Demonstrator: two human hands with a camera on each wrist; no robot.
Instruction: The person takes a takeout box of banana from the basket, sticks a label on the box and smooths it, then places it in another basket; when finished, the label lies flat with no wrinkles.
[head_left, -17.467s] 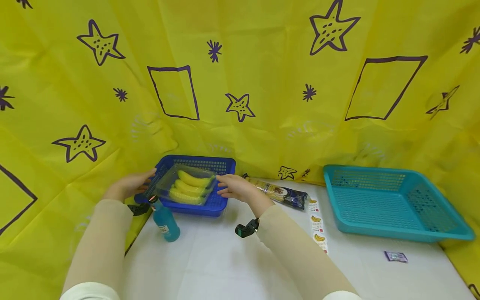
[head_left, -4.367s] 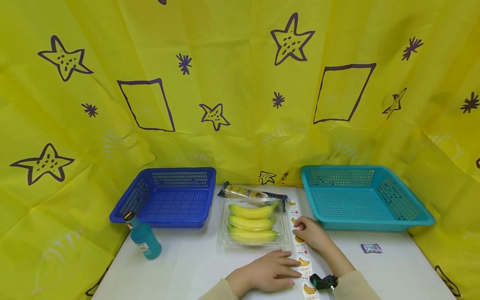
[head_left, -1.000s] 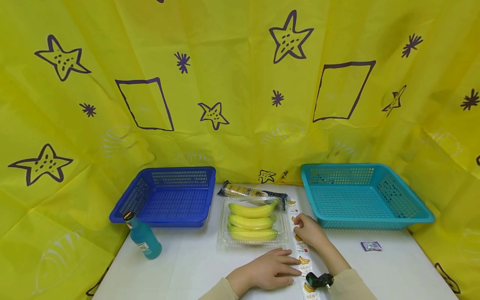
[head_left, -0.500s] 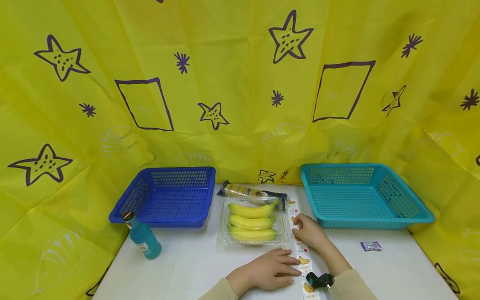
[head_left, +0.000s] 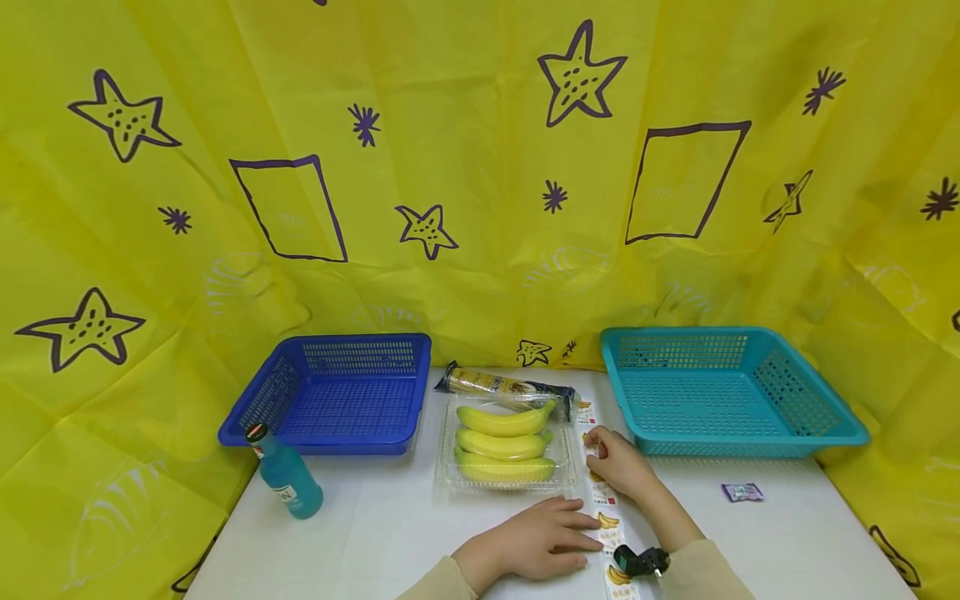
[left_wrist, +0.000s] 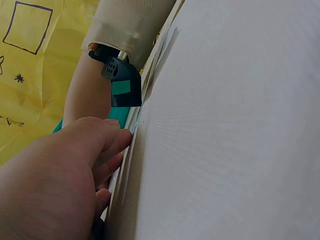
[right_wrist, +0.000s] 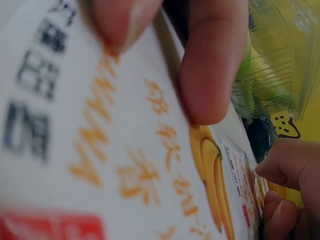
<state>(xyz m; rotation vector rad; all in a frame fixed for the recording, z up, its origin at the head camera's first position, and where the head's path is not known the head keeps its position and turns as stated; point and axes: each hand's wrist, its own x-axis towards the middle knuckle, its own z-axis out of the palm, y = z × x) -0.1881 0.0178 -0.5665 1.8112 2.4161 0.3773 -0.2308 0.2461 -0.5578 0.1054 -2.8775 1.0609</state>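
Shifted from the blue basket (head_left: 352,421) since the earliest view, the clear clamshell (head_left: 448,454), three bananas (head_left: 502,446) enclosed, is now placed on the tabletop (head_left: 375,533). Alongside, the banana-label strip (head_left: 611,527) is apparently steadied by the left hand (head_left: 536,540), fingers spread; whether it is pinched by the right hand's (head_left: 618,461) narrowed fingers cannot be told.
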